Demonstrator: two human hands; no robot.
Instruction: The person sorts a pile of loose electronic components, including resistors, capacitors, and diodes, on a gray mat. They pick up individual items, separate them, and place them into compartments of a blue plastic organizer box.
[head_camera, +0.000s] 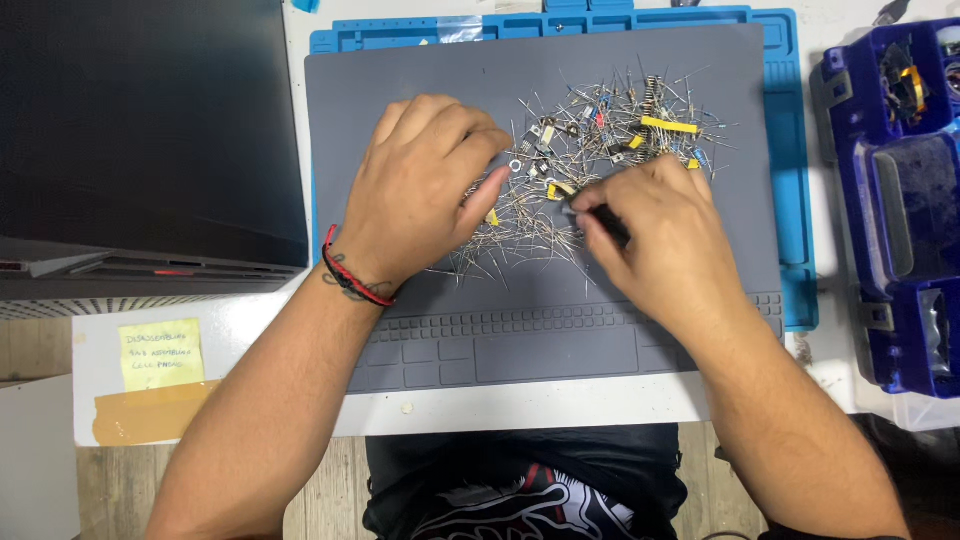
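Metal-legged components (590, 140) lie heaped under both hands' fingers (480, 150).

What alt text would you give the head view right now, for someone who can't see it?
Two bare hands work in a pile of loose electronic components on a grey mat: the left hand rests on the pile, and the right hand holds a thin dark tool to it. A blue mat lies beneath, a dark laptop to the left, and a blue case to the right.
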